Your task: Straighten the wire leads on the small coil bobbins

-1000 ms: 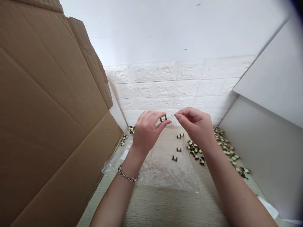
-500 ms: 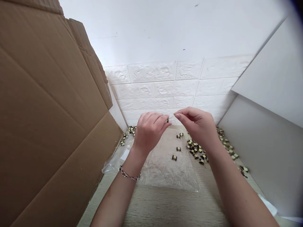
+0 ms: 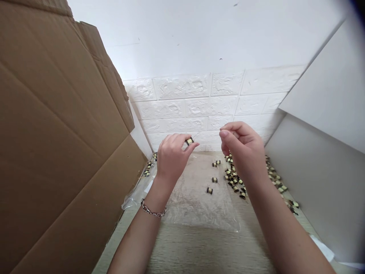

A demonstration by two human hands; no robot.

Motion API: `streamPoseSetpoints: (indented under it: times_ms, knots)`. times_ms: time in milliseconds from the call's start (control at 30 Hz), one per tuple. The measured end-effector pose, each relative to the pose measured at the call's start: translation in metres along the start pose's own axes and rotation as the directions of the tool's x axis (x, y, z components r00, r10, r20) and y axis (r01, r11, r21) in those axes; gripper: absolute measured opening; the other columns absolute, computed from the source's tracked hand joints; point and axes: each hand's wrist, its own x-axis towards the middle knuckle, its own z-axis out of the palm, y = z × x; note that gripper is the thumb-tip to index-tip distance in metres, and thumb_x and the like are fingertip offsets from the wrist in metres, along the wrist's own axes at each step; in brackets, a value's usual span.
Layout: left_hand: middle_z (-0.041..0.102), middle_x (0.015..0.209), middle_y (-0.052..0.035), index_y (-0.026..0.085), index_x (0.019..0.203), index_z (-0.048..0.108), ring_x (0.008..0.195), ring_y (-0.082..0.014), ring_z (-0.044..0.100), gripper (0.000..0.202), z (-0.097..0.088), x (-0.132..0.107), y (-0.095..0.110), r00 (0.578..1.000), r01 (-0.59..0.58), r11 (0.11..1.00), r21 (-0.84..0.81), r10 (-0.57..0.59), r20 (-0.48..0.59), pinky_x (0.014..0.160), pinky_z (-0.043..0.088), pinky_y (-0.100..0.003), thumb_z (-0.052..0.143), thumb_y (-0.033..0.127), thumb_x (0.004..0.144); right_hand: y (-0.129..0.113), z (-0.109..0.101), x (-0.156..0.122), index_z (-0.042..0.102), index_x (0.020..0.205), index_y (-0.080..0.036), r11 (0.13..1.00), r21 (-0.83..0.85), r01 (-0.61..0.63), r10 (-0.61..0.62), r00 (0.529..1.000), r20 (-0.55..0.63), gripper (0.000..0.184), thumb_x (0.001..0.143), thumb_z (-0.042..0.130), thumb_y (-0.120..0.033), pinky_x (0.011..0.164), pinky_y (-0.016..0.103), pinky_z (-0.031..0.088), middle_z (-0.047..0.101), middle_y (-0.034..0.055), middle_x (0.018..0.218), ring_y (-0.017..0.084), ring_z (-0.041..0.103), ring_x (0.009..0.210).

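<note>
Pinching coil [image 3: 189, 141] between thumb and fingers: left hand [image 3: 173, 155], before brick-patterned wall [image 3: 196, 106]. Long axis roughly left-right, one dark end facing right hand [image 3: 242, 148], fingers curled, apart from coil; cannot tell whether gripping anything.

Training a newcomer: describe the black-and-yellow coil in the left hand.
Before the white brick-patterned wall is the bare left hand. It pinches the small black-and-yellow coil, held aloft, while its loose neighbours lie below.
</note>
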Motion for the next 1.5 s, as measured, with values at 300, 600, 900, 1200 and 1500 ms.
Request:
streamPoseSetpoints:
  times_ms: [300, 600, 900, 1200, 1500]
  knots:
    - [0.062, 0.071, -0.0012, 0.017, 0.081, 0.058, 0.068, -0.0141, 0.055, 0.025, 0.004, -0.004, 0.008, 0.978, -0.115, 0.993, 0.027, 0.118, -0.171, 0.064, 0.041, -0.025, 0.061, 0.038, 0.069, 0.013, 0.011, 0.007, 0.065, 0.075, -0.017, 0.980, -0.015, -0.200, 0.200, 0.968, 0.150, 0.023, 0.067, 0.062, -0.038, 0.046, 0.018, 0.033, 0.056, -0.0019, 0.060, 0.005, 0.040, 0.048]
    - [0.063, 0.072, -0.0015, 0.017, 0.084, 0.057, 0.068, -0.0139, 0.054, 0.024, 0.013, -0.007, 0.006, 0.975, -0.162, 0.987, 0.018, 0.162, -0.150, 0.065, 0.041, -0.026, 0.060, 0.036, 0.070, 0.012, 0.013, 0.005, 0.066, 0.063, -0.018, 0.987, -0.009, -0.160, 0.160, 0.985, 0.070, 0.016, 0.066, 0.063, -0.033, 0.044, 0.018, 0.029, 0.046, -0.0047, 0.046, 0.004, 0.034, 0.044]
    - [0.063, 0.073, -0.0014, 0.017, 0.082, 0.057, 0.070, -0.0133, 0.056, 0.023, 0.014, -0.005, 0.006, 0.981, -0.107, 0.993, -0.056, 0.096, -0.166, 0.064, 0.042, -0.025, 0.062, 0.034, 0.068, 0.018, 0.013, 0.003, 0.064, 0.059, -0.018, 0.989, -0.007, -0.151, 0.151, 0.987, 0.047, 0.020, 0.068, 0.062, -0.036, 0.045, 0.019, 0.028, 0.043, -0.0059, 0.045, 0.004, 0.032, 0.044]
    - [0.063, 0.079, -0.0025, 0.016, 0.087, 0.056, 0.076, -0.0132, 0.056, 0.018, 0.012, -0.002, 0.010, 0.981, -0.166, 0.979, -0.115, 0.152, -0.123, 0.070, 0.044, -0.025, 0.057, 0.029, 0.074, 0.020, 0.012, 0.004, 0.059, 0.053, -0.016, 0.989, -0.019, -0.148, 0.148, 0.989, 0.017, 0.026, 0.069, 0.061, -0.036, 0.045, 0.021, 0.027, 0.036, -0.0067, 0.043, 0.004, 0.026, 0.041]
    - [0.063, 0.077, -0.0019, 0.016, 0.087, 0.058, 0.074, -0.0124, 0.057, 0.017, 0.012, -0.001, 0.011, 0.986, -0.114, 0.986, -0.122, 0.097, -0.136, 0.068, 0.045, -0.024, 0.056, 0.028, 0.075, 0.027, 0.014, 0.005, 0.062, 0.062, -0.017, 0.995, 0.025, -0.098, 0.098, 0.995, -0.004, 0.021, 0.071, 0.059, -0.036, 0.047, 0.020, 0.028, 0.041, -0.0062, 0.046, 0.004, 0.031, 0.044]
